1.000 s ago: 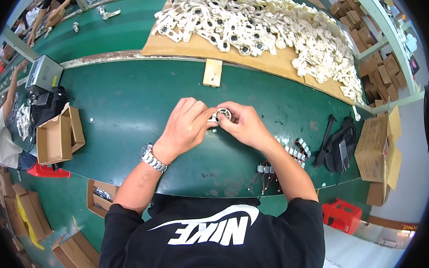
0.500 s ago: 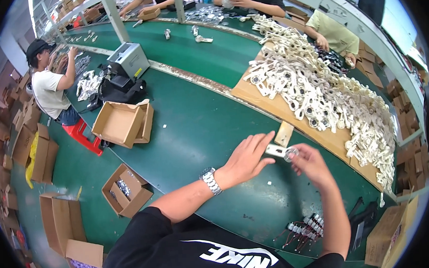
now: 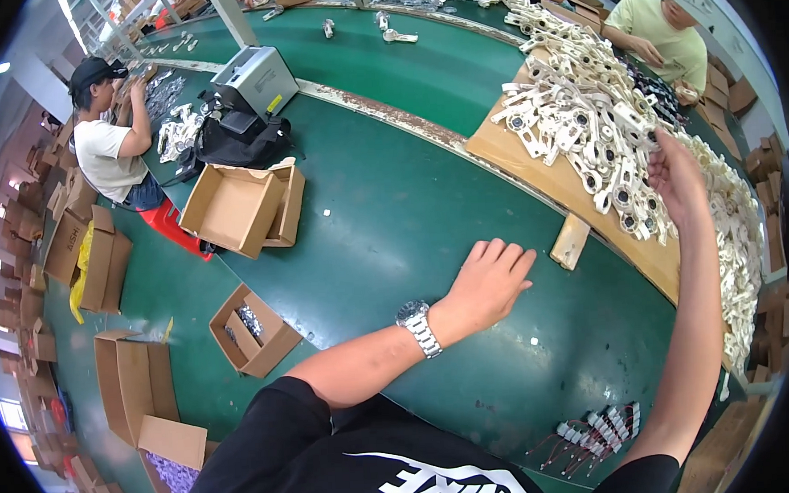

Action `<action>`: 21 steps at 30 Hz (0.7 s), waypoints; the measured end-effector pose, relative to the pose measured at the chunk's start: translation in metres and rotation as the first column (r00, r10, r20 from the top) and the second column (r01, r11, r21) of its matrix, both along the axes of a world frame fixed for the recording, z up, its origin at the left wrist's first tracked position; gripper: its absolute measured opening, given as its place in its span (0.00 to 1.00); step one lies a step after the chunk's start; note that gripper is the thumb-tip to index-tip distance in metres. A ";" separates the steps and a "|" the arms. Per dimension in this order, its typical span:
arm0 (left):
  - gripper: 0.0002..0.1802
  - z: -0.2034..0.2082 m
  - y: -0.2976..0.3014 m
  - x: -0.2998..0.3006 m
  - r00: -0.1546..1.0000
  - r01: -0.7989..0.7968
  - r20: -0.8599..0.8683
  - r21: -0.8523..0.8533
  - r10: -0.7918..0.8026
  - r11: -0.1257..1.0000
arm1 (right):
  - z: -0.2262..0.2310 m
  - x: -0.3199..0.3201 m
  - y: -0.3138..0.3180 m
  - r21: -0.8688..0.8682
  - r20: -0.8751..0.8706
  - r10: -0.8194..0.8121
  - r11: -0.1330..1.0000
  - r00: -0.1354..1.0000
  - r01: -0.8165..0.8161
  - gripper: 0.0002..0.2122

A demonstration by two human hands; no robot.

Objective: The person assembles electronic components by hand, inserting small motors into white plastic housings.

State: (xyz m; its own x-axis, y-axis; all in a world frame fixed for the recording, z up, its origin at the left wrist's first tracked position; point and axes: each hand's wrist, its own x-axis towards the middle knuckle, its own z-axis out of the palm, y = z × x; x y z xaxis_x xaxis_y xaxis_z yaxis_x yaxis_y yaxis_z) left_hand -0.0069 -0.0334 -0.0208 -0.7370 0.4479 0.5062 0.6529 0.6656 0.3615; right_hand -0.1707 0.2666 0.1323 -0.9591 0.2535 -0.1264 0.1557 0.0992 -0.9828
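My right hand (image 3: 676, 178) reaches over the large heap of white plastic parts (image 3: 575, 112) on a cardboard sheet. Its fingers are closed on the round, dark-centred end of one white plastic part (image 3: 631, 120), which lies against the heap. My left hand (image 3: 495, 288), with a metal watch (image 3: 418, 326) on the wrist, is palm down over the green table, fingers stretched out and nothing in them. Just beyond it is a small wooden block (image 3: 571, 242) beside the cardboard edge.
A bundle of small grey-white pieces with wires (image 3: 596, 437) lies near my right forearm. Open cardboard boxes (image 3: 236, 206) and a grey machine (image 3: 256, 82) stand to the left. One person (image 3: 108, 145) works at far left, another (image 3: 665, 40) behind the heap.
My right hand has moved from the table to the heap, up and right. The white part with a clear ring has left the space between my hands. My left hand stays low over the table.
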 end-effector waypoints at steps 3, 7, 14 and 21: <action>0.24 0.000 -0.002 0.000 1.000 -0.018 0.007 -0.027 0.018 0.999 | 0.001 -0.036 0.009 -0.105 -0.070 -0.035 0.994 0.997 0.028 0.14; 0.24 -0.003 -0.007 0.001 0.999 -0.047 0.001 -0.054 0.047 0.997 | -0.032 -0.068 0.013 -0.150 -0.242 -0.036 0.989 0.970 0.000 0.16; 0.20 -0.013 -0.001 0.008 0.998 -0.051 -0.025 -0.052 0.050 0.997 | -0.108 -0.043 -0.008 0.218 -0.202 0.015 0.975 0.979 0.030 0.33; 0.17 -0.023 -0.001 0.008 0.997 -0.056 -0.055 0.000 0.056 0.998 | -0.092 0.027 -0.034 0.312 -0.293 0.214 0.943 0.932 -0.118 0.29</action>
